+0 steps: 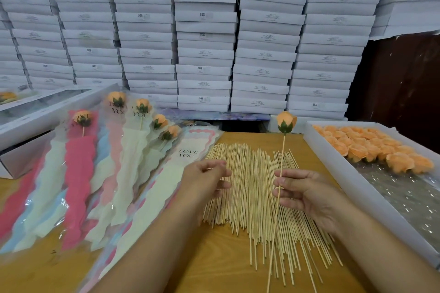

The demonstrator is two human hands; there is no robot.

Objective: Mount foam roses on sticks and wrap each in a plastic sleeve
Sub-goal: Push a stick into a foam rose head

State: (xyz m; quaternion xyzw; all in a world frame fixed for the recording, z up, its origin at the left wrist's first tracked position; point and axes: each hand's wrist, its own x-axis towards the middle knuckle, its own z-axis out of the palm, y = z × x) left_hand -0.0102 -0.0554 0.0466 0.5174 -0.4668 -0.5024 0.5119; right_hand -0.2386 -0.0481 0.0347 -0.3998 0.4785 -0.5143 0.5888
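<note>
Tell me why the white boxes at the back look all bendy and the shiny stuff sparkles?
Head view: the wide-angle lens bows the stacked white boxes near the edges; light glints off the crinkly plastic lining in the rose tray; the left hand looks slightly blurred.

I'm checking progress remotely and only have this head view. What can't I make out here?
- Head view: the stick in the right hand runs off the bottom edge; its lower end is unseen.
- Box labels: print too small and blurred, apart from "SGS".
- Left hand: seen from the back, so anything between its fingertips is hidden.
- Tray: cut by the right edge.
</note>
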